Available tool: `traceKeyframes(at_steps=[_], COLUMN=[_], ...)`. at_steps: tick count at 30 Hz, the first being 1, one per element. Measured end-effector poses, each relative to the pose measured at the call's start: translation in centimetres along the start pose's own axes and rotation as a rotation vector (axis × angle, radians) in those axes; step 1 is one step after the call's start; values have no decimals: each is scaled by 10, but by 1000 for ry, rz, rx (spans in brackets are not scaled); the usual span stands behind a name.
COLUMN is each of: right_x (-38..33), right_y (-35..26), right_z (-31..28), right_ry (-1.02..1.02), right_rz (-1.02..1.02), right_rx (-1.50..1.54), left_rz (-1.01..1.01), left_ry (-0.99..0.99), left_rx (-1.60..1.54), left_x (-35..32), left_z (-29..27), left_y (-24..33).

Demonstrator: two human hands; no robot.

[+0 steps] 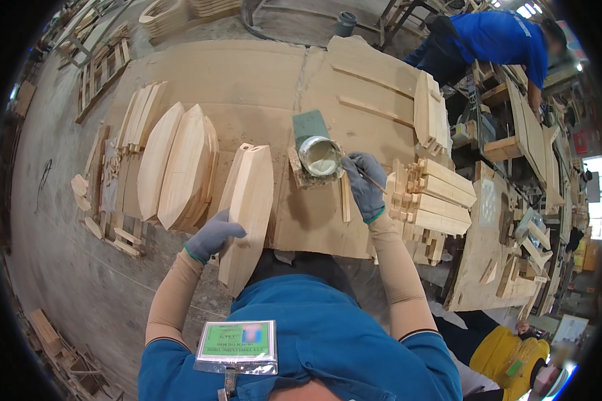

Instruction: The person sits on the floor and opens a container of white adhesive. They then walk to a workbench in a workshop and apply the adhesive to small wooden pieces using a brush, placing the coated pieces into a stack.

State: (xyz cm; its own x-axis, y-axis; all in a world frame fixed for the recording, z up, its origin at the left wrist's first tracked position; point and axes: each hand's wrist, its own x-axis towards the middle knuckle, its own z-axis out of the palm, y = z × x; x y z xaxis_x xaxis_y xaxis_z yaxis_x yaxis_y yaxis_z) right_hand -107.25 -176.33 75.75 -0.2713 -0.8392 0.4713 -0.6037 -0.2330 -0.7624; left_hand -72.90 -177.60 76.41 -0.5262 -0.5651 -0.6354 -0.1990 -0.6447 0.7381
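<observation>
My left hand (213,236), in a grey glove, grips the near left edge of a long pale wooden piece (253,207) with tapered ends. Two holes show in the far end of that piece. My gloved right hand (365,186) is closed around a thin wooden stick (373,180); whether it is a brush handle I cannot tell. Just left of my right hand stands an open round can (319,159) with whitish paste inside and smears on its rim. A narrow wood strip (346,198) lies below the can on the cardboard (254,77).
Tapered boards (184,164) stand to the left, with shorter slats (142,115) behind them. Jointed wooden parts (441,198) are stacked at the right, and more pieces (431,110) lie farther back. A person in blue (498,40) bends over a bench; another in yellow (510,361) is at lower right.
</observation>
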Motion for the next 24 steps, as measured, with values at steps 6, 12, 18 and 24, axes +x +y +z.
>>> traceKeyframes(at_steps=[6, 12, 18, 24], right_x=[-1, -3, -24, -63], right_y=[-11, -24, -59, -54], right_z=[-10, -36, -50, -67], right_ry=[-133, -227, -65, 105], right_rz=[-63, -68, 41, 82], right_rx=[37, 148, 158, 209], left_rz=[147, 378, 468, 577], left_ry=[466, 713, 855, 940], left_rx=[913, 1165, 1300, 1480], left_x=[8, 23, 44, 40], left_z=[29, 36, 22, 27], left_y=[-10, -28, -49, -58])
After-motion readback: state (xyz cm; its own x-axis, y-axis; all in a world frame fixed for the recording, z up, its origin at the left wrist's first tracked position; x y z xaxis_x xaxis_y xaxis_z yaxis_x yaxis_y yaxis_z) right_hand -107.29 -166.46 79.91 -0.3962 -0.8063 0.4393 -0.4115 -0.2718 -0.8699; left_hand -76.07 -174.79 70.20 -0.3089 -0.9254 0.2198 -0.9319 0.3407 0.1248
